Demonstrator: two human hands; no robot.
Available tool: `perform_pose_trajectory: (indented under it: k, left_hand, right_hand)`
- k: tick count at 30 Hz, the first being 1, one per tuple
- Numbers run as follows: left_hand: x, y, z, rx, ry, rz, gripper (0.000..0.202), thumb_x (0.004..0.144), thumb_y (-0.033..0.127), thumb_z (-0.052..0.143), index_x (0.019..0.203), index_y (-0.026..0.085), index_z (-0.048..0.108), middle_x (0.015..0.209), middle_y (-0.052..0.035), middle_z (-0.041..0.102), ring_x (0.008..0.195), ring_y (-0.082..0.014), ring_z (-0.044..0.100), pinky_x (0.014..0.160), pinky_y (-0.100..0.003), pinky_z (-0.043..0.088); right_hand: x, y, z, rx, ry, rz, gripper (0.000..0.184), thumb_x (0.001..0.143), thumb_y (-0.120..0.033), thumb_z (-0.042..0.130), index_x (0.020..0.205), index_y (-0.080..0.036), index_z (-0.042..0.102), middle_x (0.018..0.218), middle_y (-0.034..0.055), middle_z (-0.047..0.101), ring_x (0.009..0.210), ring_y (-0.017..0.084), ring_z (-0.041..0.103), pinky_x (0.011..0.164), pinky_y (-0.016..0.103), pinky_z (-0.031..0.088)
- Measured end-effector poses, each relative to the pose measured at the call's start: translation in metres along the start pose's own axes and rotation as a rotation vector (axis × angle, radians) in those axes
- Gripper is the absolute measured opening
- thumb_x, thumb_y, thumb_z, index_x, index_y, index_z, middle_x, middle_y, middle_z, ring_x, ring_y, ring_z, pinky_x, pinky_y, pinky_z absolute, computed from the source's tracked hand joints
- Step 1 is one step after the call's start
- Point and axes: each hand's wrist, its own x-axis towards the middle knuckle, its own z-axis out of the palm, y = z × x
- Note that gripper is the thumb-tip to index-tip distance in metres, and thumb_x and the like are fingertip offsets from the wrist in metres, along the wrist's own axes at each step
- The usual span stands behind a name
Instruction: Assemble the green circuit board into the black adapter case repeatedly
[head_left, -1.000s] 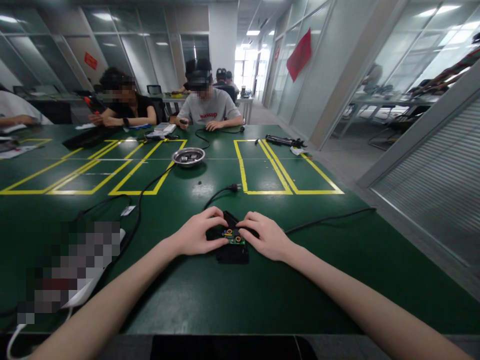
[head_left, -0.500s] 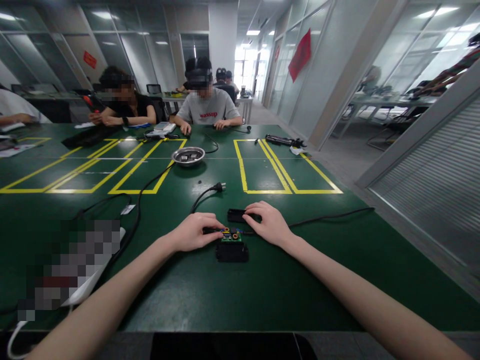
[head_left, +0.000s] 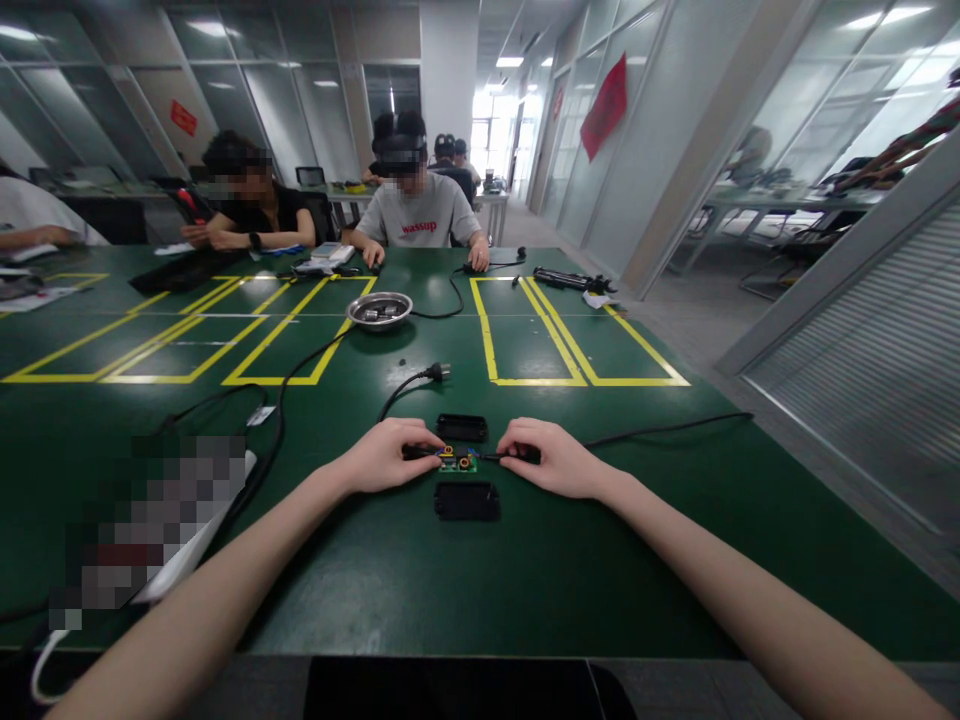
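A small green circuit board (head_left: 458, 463) with copper-wound coils lies between my hands, a black cable running out at each side. My left hand (head_left: 386, 458) is closed at the board's left end, pinching the black cable (head_left: 417, 452) there; its fingertips touch or nearly touch the board. In a pinch, my right hand (head_left: 553, 458) grips the right-hand cable (head_left: 491, 457) a little away from the board. Behind the board sits one black plastic case half (head_left: 462, 428), and in front of it lies the other case half (head_left: 466, 502), both apart from my hands.
A plug (head_left: 438, 373) rests beyond my left hand. Farther back stands a metal bowl (head_left: 379, 311) holding small metal parts. A power strip (head_left: 187, 540), partly blurred out, lies at left. Yellow tape (head_left: 405, 381) marks the green table; across it, co-workers sit, one handling a cable (head_left: 459, 290).
My right hand has left the rear case half and taken hold of the right-hand cable. The board has shifted slightly away from the front case half. A co-worker's hand opposite moved right with a cable.
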Motion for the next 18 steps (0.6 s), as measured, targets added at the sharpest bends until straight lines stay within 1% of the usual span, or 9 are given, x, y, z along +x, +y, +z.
perform_pose_trajectory:
  k: [3, 7, 9, 12, 13, 15, 18]
  left_hand:
    - [0.000, 0.005, 0.003, -0.040, 0.003, -0.011, 0.020, 0.092, 0.028, 0.067, 0.105, 0.017, 0.079, 0.086, -0.0038, 0.071, 0.070, -0.0128, 0.060, 0.065, -0.022, 0.043]
    - [0.001, 0.006, 0.005, -0.041, 0.025, -0.020, 0.019, 0.092, 0.028, 0.068, 0.104, 0.017, 0.078, 0.084, -0.0033, 0.072, 0.069, -0.0126, 0.060, 0.065, -0.022, 0.043]
    - [0.001, 0.004, 0.007, -0.028, 0.032, -0.018, 0.019, 0.093, 0.028, 0.066, 0.104, 0.017, 0.078, 0.085, -0.0037, 0.072, 0.071, -0.0129, 0.061, 0.065, -0.022, 0.043]
    - [0.001, 0.003, 0.008, -0.010, 0.033, -0.016, 0.020, 0.094, 0.029, 0.065, 0.103, 0.017, 0.078, 0.087, -0.0047, 0.073, 0.072, -0.0135, 0.062, 0.066, -0.022, 0.044]
    - [0.001, 0.003, 0.009, -0.007, 0.031, -0.018, 0.020, 0.094, 0.029, 0.064, 0.103, 0.017, 0.078, 0.087, -0.0048, 0.073, 0.072, -0.0136, 0.062, 0.066, -0.023, 0.044]
    - [0.001, 0.003, 0.009, -0.005, 0.026, -0.022, 0.021, 0.094, 0.029, 0.064, 0.103, 0.017, 0.078, 0.088, -0.0049, 0.073, 0.072, -0.0137, 0.062, 0.065, -0.023, 0.044]
    - [0.001, 0.003, 0.009, 0.004, 0.027, -0.018, 0.021, 0.094, 0.028, 0.064, 0.103, 0.016, 0.078, 0.087, -0.0048, 0.073, 0.070, -0.0134, 0.061, 0.064, -0.023, 0.043]
  right_hand:
    - [-0.002, -0.006, -0.002, -0.020, -0.011, -0.007, 0.005, 0.088, -0.015, 0.062, 0.086, -0.020, 0.061, 0.079, 0.0008, 0.058, 0.072, 0.015, 0.056, 0.066, 0.027, 0.044]
    - [-0.001, -0.015, -0.001, -0.020, -0.048, 0.086, 0.006, 0.088, -0.015, 0.059, 0.089, -0.021, 0.055, 0.078, -0.0005, 0.059, 0.066, 0.014, 0.053, 0.062, 0.026, 0.040]
    - [-0.001, -0.019, -0.001, 0.006, -0.078, 0.125, 0.010, 0.088, -0.022, 0.063, 0.094, -0.021, 0.055, 0.079, -0.0012, 0.062, 0.066, 0.014, 0.056, 0.063, 0.026, 0.039]
    - [-0.002, -0.024, 0.002, -0.014, -0.091, 0.144, 0.037, 0.081, -0.040, 0.078, 0.103, -0.022, 0.055, 0.090, 0.0016, 0.068, 0.076, 0.018, 0.063, 0.067, 0.027, 0.043]
    - [-0.002, -0.025, 0.003, -0.045, -0.087, 0.152, 0.042, 0.078, -0.044, 0.081, 0.104, -0.022, 0.056, 0.092, 0.0027, 0.069, 0.078, 0.019, 0.065, 0.068, 0.028, 0.043]
    - [-0.001, -0.029, 0.007, -0.118, -0.075, 0.172, 0.045, 0.076, -0.049, 0.082, 0.102, -0.022, 0.056, 0.092, 0.0040, 0.070, 0.079, 0.022, 0.067, 0.068, 0.030, 0.044]
    - [0.002, -0.033, 0.013, -0.196, -0.048, 0.200, 0.043, 0.079, -0.051, 0.080, 0.101, -0.022, 0.057, 0.090, 0.0044, 0.071, 0.076, 0.022, 0.068, 0.065, 0.030, 0.043]
